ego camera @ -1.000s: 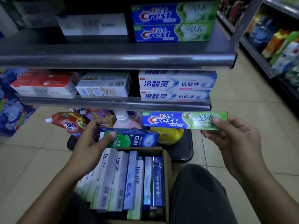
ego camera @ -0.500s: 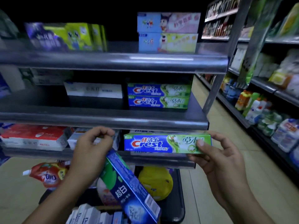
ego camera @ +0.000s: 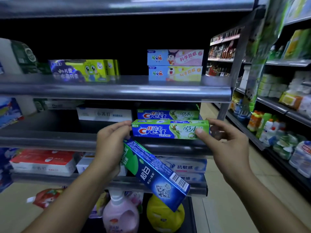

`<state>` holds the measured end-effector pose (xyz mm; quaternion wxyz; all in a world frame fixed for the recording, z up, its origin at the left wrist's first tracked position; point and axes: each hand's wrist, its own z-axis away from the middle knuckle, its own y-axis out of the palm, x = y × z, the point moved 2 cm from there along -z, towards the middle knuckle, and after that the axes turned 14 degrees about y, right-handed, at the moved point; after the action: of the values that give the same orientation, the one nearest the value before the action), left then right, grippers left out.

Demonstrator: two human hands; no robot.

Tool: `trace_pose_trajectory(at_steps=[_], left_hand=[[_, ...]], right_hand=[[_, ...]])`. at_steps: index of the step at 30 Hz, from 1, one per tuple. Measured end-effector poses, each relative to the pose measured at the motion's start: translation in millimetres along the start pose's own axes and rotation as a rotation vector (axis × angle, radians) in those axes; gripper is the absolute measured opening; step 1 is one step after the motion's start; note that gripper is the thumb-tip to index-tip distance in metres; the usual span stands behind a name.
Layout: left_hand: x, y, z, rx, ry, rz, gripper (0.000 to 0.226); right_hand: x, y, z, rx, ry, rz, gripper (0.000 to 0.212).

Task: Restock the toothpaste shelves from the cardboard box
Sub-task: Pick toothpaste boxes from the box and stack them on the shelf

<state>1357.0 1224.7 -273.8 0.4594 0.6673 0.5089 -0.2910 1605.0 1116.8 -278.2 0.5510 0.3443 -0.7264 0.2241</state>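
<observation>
Before steel shelves [ego camera: 116,94], both hands level one Crest box [ego camera: 170,129].

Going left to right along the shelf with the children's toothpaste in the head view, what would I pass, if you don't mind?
Dark green and white package → yellow-green cartoon toothpaste boxes → stacked pink and yellow cartoon toothpaste boxes.

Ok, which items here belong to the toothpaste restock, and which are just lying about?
Part of the job:
- green and blue Crest carton, held at its ends by left hand and right hand
- blue and green Darlie carton, also in the left hand
- matching Crest cartons on the shelf

Lying about:
- pink pump bottle
- yellow pouch
- red refill pouch
</observation>
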Motion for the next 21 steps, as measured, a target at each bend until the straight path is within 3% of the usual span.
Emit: trace_pose_trajectory(at_steps=[5,7,9,11,16,19,21], left_hand=[[-3.9,8.8,-12.6,0.055,-0.038,-0.078,0.031],[-5.3,11.8,-16.4,0.087,-0.067,-0.148,0.024],[-6.2,15.2,-18.9,0.132,-0.103,-0.234,0.002],[-1.6,15.1,-21.1,0.179,-0.096,-0.318,0.026],[4.8,13.5,-18.8,0.254,-0.089,-0.363,0.047],[3.8,14.0,-17.1,0.223,-0.082,-0.351,0.043],[3.5,12.3,-15.3,0.156,-0.073,-0.303,0.031]], right_hand=[[-0.2,6.2,-32.0,-0.041,-0.084,0.257,0.045],[0.6,10.7,-39.7,-0.054,-0.140,0.342,0.039],[-1.0,15.6,-43.8,-0.080,-0.178,0.459,0.029],[-8.8,18.7,-46.3,-0.081,-0.152,0.614,0.025],[-20.4,14.1,-40.6,-0.021,-0.096,0.711,0.028],[-14.7,13.0,-34.8,-0.007,-0.106,0.785,0.032],[-6.9,9.9,-24.6,-0.065,-0.237,0.782,0.032]])
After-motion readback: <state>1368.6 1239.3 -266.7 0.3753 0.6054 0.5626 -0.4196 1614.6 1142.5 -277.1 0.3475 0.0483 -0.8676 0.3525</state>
